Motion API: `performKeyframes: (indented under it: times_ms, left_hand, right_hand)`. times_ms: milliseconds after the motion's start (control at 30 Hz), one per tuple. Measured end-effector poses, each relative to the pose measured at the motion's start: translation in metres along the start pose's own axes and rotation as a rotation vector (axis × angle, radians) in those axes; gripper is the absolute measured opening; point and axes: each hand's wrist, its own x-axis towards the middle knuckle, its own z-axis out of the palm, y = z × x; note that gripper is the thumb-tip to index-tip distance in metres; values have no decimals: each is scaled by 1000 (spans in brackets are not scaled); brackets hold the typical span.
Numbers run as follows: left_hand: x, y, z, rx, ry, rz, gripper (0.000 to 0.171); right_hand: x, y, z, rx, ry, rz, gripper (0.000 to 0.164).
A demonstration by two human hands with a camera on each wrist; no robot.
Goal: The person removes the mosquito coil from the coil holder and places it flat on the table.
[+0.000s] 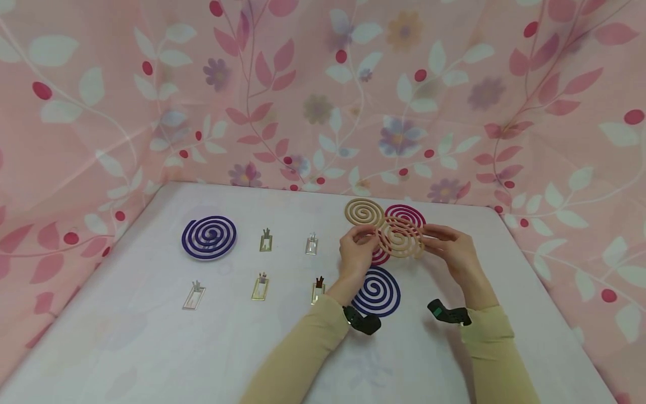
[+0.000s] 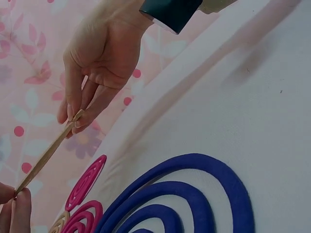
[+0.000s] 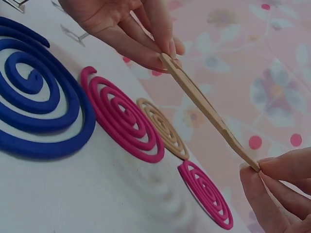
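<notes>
A tan mosquito coil [image 1: 398,237] is held up above the table between both hands. My left hand [image 1: 359,252] pinches its left edge, and my right hand [image 1: 454,249] pinches the opposite edge. In the right wrist view the tan coil [image 3: 204,109] appears nearly edge-on, clear of the tabletop. Beneath and behind it lie another tan coil [image 1: 360,212], a pink coil [image 1: 407,211] and a second pink coil [image 3: 124,116], partly hidden in the head view. Nearest my left wrist, a blue coil [image 1: 375,290] lies flat.
A second blue coil [image 1: 209,238] lies at the table's left. Several small metal coil stands lie between, including a gold one [image 1: 260,288] and a silver one [image 1: 194,296]; a dark-tipped stand [image 1: 318,290] is partly covered by my left arm. Floral cloth [image 1: 323,112] hangs behind the white table.
</notes>
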Motion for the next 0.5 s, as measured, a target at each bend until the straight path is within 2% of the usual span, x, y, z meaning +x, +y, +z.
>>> performKeyframes:
  times_ms: [200, 333, 500]
  left_hand:
    - [-2, -6, 7, 71, 48, 5, 20]
    - [-4, -14, 8, 91, 37, -1, 20]
    - [-6, -24, 11, 104, 7, -45, 19]
  right_hand:
    - [2, 5, -8, -1, 16, 19, 53]
    - [2, 8, -12, -12, 33, 37, 47]
    - [3, 12, -19, 15, 46, 51, 32]
